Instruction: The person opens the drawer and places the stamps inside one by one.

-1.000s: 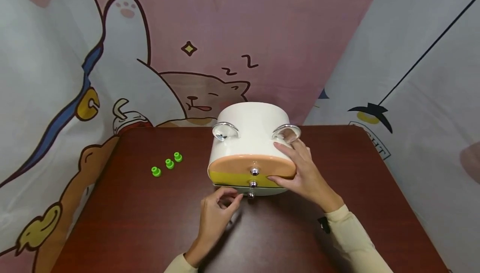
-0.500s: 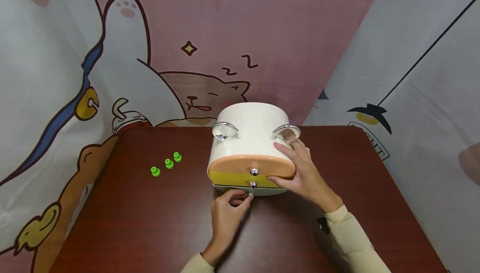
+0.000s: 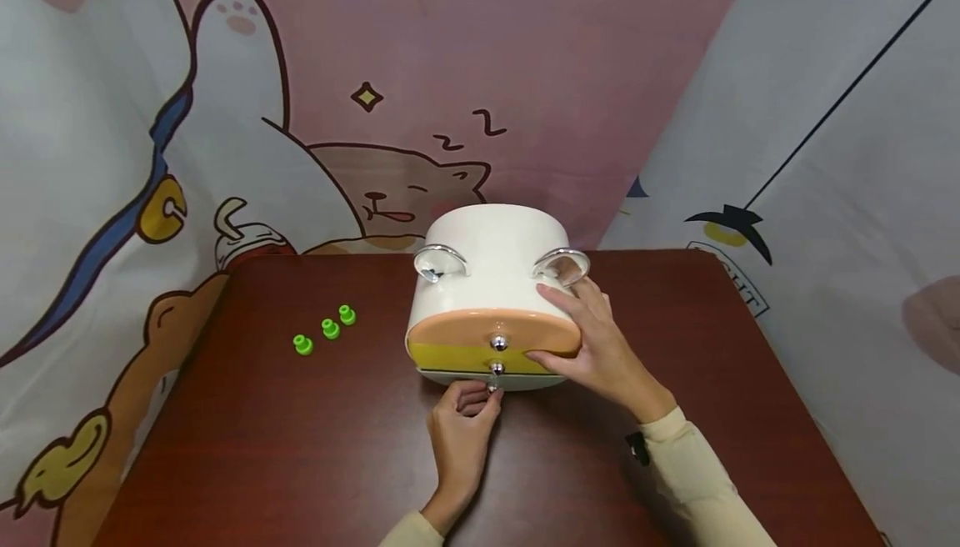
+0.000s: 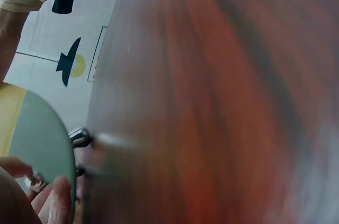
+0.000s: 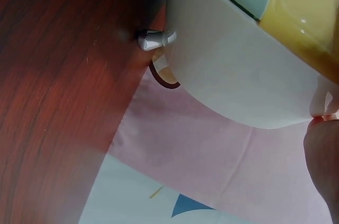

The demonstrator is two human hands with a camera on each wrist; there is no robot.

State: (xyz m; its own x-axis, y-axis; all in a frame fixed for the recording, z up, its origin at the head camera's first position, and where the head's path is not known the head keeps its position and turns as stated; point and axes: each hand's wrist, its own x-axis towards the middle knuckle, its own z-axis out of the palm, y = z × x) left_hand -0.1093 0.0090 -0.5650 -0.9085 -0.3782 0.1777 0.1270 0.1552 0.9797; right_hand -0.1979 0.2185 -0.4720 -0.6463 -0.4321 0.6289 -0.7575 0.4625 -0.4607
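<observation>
A small white cabinet [image 3: 498, 238] with rounded sides and two silver-rimmed ears stands on the table. Its front stacks an orange drawer [image 3: 453, 330], a yellow drawer [image 3: 442, 357] and a pale green drawer [image 3: 536, 382], each with a silver knob. My left hand [image 3: 461, 439] pinches the lowest knob [image 4: 36, 181] between thumb and fingers; the left wrist view has it against the green front. At the cabinet's right side my right hand [image 3: 600, 347] grips, thumb across the yellow front and index finger on the white shell. Its other fingers are partly hidden behind that side.
Three small bright green pegs [image 3: 330, 328] lie in a slanting row left of the cabinet. The dark red-brown table [image 3: 300, 447] ends at a cartoon-printed cloth [image 3: 585, 72]. Silver feet [image 5: 153, 39] hold the cabinet off the tabletop.
My left hand has moved right from beside the green drawer's knob and closed its fingertips on it. My right hand keeps its hold. The head view has shifted slightly.
</observation>
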